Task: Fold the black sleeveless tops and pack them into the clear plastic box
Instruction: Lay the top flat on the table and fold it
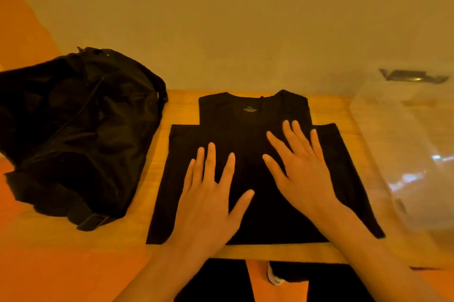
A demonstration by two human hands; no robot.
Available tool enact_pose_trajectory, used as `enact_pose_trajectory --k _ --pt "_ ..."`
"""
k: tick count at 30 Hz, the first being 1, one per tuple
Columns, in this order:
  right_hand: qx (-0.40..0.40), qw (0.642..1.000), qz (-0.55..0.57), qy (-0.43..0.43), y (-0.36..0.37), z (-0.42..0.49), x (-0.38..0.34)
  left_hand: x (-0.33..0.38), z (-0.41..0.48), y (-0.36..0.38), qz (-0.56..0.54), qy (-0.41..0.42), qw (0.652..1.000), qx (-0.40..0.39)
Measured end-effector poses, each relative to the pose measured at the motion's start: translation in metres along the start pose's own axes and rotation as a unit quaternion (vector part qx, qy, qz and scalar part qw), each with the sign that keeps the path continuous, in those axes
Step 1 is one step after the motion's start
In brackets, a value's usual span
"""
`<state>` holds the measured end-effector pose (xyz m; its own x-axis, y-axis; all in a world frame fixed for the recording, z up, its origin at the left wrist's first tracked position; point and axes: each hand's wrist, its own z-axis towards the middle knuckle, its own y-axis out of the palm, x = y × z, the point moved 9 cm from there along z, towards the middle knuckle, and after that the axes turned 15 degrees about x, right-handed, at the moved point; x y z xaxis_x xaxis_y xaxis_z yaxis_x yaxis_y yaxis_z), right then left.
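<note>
I read this as early in the job: one black sleeveless top point(235, 127) lies spread flat, neckline towards the top of the frame, in the centre on the wooden table point(282, 252), and no fold is made in it yet. My left hand point(208, 203) and right hand point(304, 174) both rest on it with fingers straight and spread, gripping nothing. Folding and packing are all still ahead. The clear plastic box point(405, 129) at the right edge shows no dark garment inside, though it is blurred. The black bag point(78, 134) at left hides its contents
</note>
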<state>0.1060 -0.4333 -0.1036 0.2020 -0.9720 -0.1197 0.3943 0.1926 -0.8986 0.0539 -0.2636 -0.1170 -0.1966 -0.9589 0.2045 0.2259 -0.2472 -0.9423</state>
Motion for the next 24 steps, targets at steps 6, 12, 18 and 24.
enact_pose_trajectory --k 6,12,18,24 --pt "-0.066 0.989 -0.078 0.105 -0.01 -0.089 0.081 0.122 0.082 0.053 -0.038 0.255 0.964 -0.062" --pt "-0.069 0.987 -0.072 0.13 -0.005 -0.106 0.096 0.193 0.113 0.109 0.014 0.435 0.89 -0.135" --pt "-0.069 0.986 -0.048 0.146 -0.012 -0.119 0.102 0.194 0.139 0.12 -0.005 0.412 0.902 -0.131" --pt "-0.076 0.989 -0.033 0.123 -0.022 -0.141 0.104 0.19 0.15 0.123 -0.022 0.39 0.911 -0.134"
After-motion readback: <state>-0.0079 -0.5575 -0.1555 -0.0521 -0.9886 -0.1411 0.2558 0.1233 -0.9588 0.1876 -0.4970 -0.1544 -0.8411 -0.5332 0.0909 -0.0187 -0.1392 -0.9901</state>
